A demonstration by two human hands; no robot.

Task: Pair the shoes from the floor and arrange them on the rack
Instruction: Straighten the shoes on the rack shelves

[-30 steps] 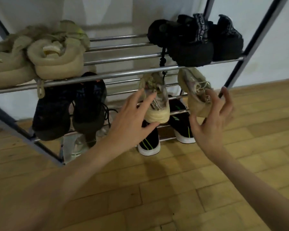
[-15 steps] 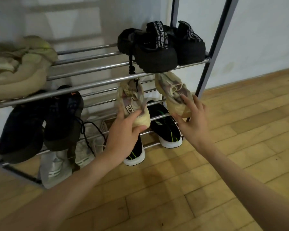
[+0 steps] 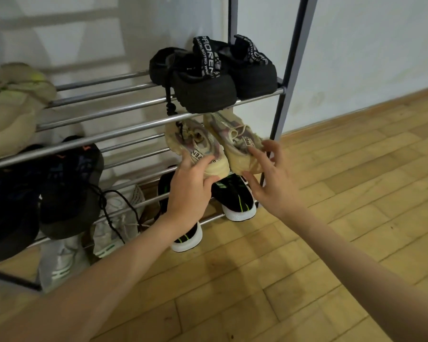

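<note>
Nearest, our two bare forearms reach up from the lower corners of the frame toward its middle. Our left hand [image 3: 192,186] is cupped around the heel of the left beige shoe [image 3: 198,146], thumb under the sole edge and fingers [image 3: 186,162] on its side, gripping it. Our right hand [image 3: 273,180] is spread wide, fingertips [image 3: 253,150] touching the heel of the right beige shoe [image 3: 235,138], thumb below it, not closed on it. Both beige shoes sit side by side on the middle tier of the rack [image 3: 104,138], right of centre. Just below them stands a black pair with green stripes [image 3: 235,198]. Left of centre lie dark shoes [image 3: 69,183] over pale sneakers [image 3: 116,218]. Higher, a black pair [image 3: 208,80] sits on the top tier; tan shoes [image 3: 10,107] lie at the upper left.
</note>
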